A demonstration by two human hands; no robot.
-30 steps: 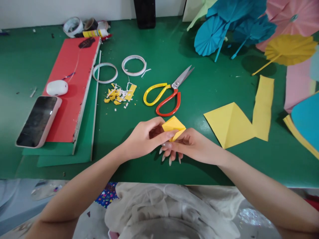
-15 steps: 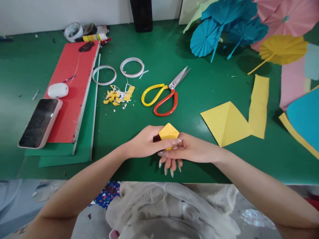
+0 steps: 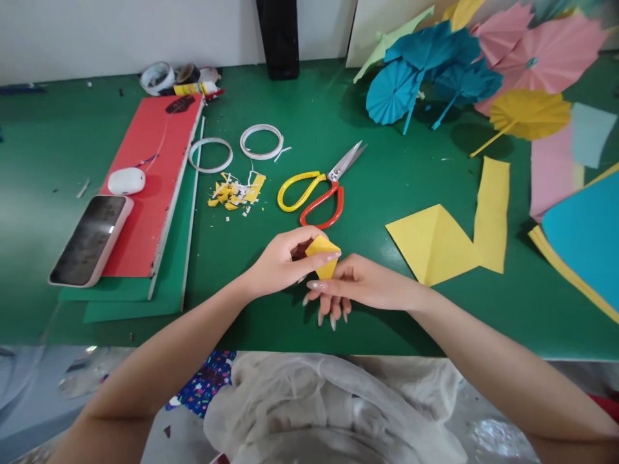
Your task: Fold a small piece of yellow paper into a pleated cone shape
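A small folded piece of yellow paper (image 3: 321, 250) is held just above the green table (image 3: 338, 96), near its front edge. My left hand (image 3: 280, 261) pinches it from the left, thumb on top and fingers curled round it. From the right, my right hand (image 3: 355, 283) grips its lower edge, the other fingers hanging down towards the table. Part of the paper is hidden between the two hands.
Scissors (image 3: 319, 187) with yellow and red handles lie just behind the hands. Yellow paper sheets (image 3: 435, 241) lie to the right, paper scraps (image 3: 236, 190) and two tape rings (image 3: 261, 142) to the left. A phone (image 3: 89, 238) and a white case (image 3: 126, 180) rest on a red board (image 3: 149, 167). Paper umbrellas (image 3: 459, 71) fill the back right.
The folded yellow paper has become smaller and narrower between my fingers, and both hands have stayed together near the table's front edge. The camera has tilted slightly.
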